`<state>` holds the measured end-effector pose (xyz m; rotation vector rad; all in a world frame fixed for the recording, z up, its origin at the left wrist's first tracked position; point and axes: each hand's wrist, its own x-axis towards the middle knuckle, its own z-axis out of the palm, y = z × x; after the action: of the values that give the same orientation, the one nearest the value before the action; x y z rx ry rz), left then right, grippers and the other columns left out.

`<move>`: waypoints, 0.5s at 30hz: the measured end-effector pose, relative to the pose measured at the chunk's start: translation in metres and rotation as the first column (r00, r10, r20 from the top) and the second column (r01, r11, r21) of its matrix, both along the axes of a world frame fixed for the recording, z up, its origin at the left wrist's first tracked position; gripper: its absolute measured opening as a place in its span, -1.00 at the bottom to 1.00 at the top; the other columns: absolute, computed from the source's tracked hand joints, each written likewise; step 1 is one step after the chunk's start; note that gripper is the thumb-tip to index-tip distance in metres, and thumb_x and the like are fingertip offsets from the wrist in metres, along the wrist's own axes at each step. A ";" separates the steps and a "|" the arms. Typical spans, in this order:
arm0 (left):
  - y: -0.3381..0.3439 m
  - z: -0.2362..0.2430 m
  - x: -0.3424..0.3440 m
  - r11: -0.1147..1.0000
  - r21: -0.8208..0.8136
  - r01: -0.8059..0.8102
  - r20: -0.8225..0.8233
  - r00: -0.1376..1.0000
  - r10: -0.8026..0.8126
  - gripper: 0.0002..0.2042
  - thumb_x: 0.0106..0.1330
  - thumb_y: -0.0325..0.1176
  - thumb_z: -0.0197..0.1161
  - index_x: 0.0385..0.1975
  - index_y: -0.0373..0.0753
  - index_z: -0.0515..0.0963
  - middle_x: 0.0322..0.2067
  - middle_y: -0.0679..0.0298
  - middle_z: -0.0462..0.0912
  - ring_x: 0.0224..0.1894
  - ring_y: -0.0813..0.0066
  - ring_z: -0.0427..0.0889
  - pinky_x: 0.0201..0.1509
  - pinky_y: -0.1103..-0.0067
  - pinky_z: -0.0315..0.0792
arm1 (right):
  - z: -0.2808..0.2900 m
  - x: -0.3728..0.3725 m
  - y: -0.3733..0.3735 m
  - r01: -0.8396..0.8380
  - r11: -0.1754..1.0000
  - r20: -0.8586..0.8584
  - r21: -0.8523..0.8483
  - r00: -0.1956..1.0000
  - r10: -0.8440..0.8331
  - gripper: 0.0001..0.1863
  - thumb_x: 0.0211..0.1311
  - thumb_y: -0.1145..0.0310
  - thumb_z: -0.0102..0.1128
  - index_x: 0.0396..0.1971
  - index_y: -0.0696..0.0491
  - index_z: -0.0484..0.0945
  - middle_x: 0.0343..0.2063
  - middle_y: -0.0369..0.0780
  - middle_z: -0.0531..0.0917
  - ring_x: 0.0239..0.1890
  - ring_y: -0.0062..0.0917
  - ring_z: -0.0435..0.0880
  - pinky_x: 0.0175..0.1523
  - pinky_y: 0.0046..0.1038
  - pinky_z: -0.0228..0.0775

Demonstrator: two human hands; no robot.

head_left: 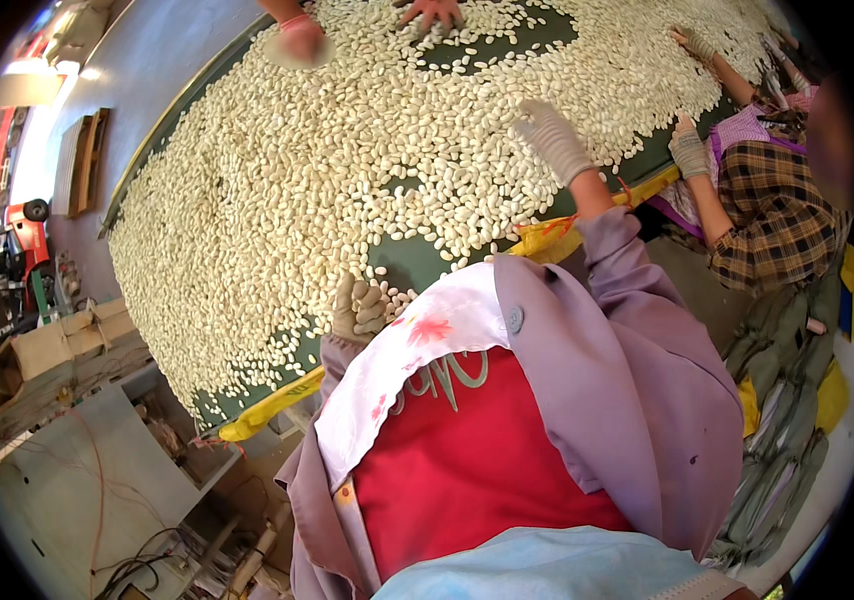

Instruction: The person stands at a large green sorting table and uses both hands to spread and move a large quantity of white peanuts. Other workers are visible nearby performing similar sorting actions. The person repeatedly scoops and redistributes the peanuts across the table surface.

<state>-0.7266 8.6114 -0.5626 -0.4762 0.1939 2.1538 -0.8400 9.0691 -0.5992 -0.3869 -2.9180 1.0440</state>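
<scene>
A thick spread of white beans [277, 190] covers the dark green tabletop [417, 258]. My left hand [359, 308], in a pale knitted glove, is at the near edge with its fingers curled in; whether beans are inside cannot be seen. A few pinkish beans [399, 299] lie beside those fingers. Further right, my right hand [554, 142], also gloved, reaches over the table and rests on the beans, its fingers stretched out and partly blurred. A bare patch of green shows between my two hands.
Across the table are a co-worker's gloved hands [431, 14]. At the right, a person in a checked sleeve [777, 210] works among the beans. Yellow edging [272, 405] runs along the near side. A red machine [27, 240], a wooden pallet [87, 160] and loose cables [162, 555] are at the left.
</scene>
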 end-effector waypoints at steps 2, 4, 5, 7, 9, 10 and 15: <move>0.002 -0.007 0.000 0.999 0.038 -0.009 -0.032 0.999 0.010 -0.56 0.50 0.04 -0.09 -0.55 -0.12 0.39 -0.64 0.45 0.18 -0.74 0.76 0.08 -0.82 0.86 0.04 | -0.013 -0.013 0.063 0.192 0.976 -0.020 0.099 0.981 -0.191 -0.39 0.21 -0.06 0.08 0.09 0.11 0.48 0.09 0.07 0.50 0.11 -0.06 0.50 0.24 -0.23 0.32; 0.005 -0.016 -0.003 0.994 0.110 -0.010 0.009 1.000 0.009 -0.57 0.49 0.04 -0.06 -0.52 -0.14 0.44 -0.61 0.39 0.23 -0.72 0.72 0.11 -0.84 0.85 0.02 | -0.018 -0.018 0.120 0.382 0.898 0.014 0.219 0.919 -0.394 -0.31 0.17 -0.14 0.10 0.11 0.14 0.47 0.10 0.09 0.49 0.14 -0.08 0.49 0.25 -0.25 0.31; 0.009 -0.018 -0.005 0.996 0.086 0.001 0.017 1.000 -0.002 -0.58 0.48 0.03 -0.04 -0.51 -0.14 0.44 -0.60 0.39 0.24 -0.72 0.71 0.11 -0.84 0.85 0.02 | -0.024 -0.017 0.142 0.476 0.838 -0.002 0.268 0.870 -0.494 -0.27 0.13 -0.18 0.13 0.10 0.14 0.49 0.08 0.11 0.52 0.15 -0.10 0.50 0.24 -0.26 0.31; 0.005 -0.014 0.000 0.999 0.007 -0.033 0.031 0.999 0.033 -0.59 0.47 0.03 -0.02 -0.51 -0.14 0.45 -0.60 0.39 0.27 -0.72 0.70 0.12 -0.83 0.84 0.02 | -0.008 -0.030 0.125 0.587 0.776 0.172 0.231 0.760 -0.626 -0.16 0.15 -0.27 0.06 0.20 0.15 0.39 0.14 0.18 0.43 0.17 0.00 0.46 0.26 -0.19 0.29; 0.018 -0.009 -0.008 0.999 -0.038 0.000 0.034 0.999 0.001 -0.57 0.49 0.03 -0.06 -0.56 -0.12 0.37 -0.60 0.41 0.24 -0.72 0.72 0.10 -0.82 0.84 0.01 | -0.034 -0.029 0.133 0.545 0.819 0.216 0.181 0.790 -0.574 -0.12 0.14 -0.31 0.05 0.27 0.10 0.32 0.19 0.19 0.38 0.21 0.05 0.41 0.31 -0.19 0.25; 0.023 -0.005 -0.009 0.998 -0.069 0.008 0.039 0.999 -0.006 -0.56 0.50 0.03 -0.08 -0.59 -0.11 0.33 -0.60 0.43 0.23 -0.72 0.73 0.08 -0.81 0.84 0.01 | -0.036 -0.039 0.114 0.508 0.839 0.218 0.192 0.812 -0.542 -0.13 0.15 -0.31 0.04 0.27 0.08 0.33 0.19 0.17 0.39 0.22 0.03 0.41 0.33 -0.20 0.24; 0.034 -0.009 -0.008 0.998 -0.069 -0.007 0.038 0.999 0.009 -0.60 0.47 0.02 -0.02 -0.52 -0.12 0.43 -0.61 0.41 0.23 -0.73 0.72 0.08 -0.84 0.84 0.01 | 0.002 -0.062 -0.038 -0.127 0.977 0.194 0.173 0.977 0.093 -0.16 0.21 -0.23 0.07 0.40 -0.11 0.12 0.29 0.06 0.28 0.27 -0.11 0.38 0.33 -0.19 0.27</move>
<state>-0.7347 8.6456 -0.5719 -0.5583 0.2462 2.1495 -0.9019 9.0311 -0.5974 -0.3354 -3.2016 0.7752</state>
